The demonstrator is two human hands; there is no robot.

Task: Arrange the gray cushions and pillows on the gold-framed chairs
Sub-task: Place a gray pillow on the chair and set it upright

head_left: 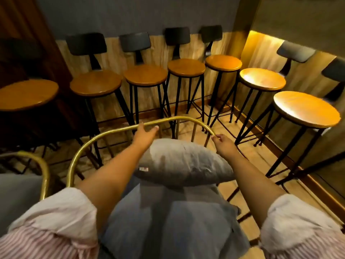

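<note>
A gold-framed chair (pixel 104 134) stands right in front of me, its curved gold rail arching across the middle of the view. A gray pillow (pixel 184 161) leans upright against the chair's back, above a gray seat cushion (pixel 168 217). My left hand (pixel 146 132) grips the top of the gold rail. My right hand (pixel 221 141) holds the rail's right end, beside the pillow's upper right corner. A second gold-framed chair (pixel 42 171) with a gray cushion (pixel 16 195) is at the lower left.
Several wooden-seat bar stools (pixel 145 74) with black legs and backrests line the far wall and the right side (pixel 306 109). A dark wooden panel (pixel 22 34) is at the left. Tiled floor (pixel 248 157) shows between the chair and stools.
</note>
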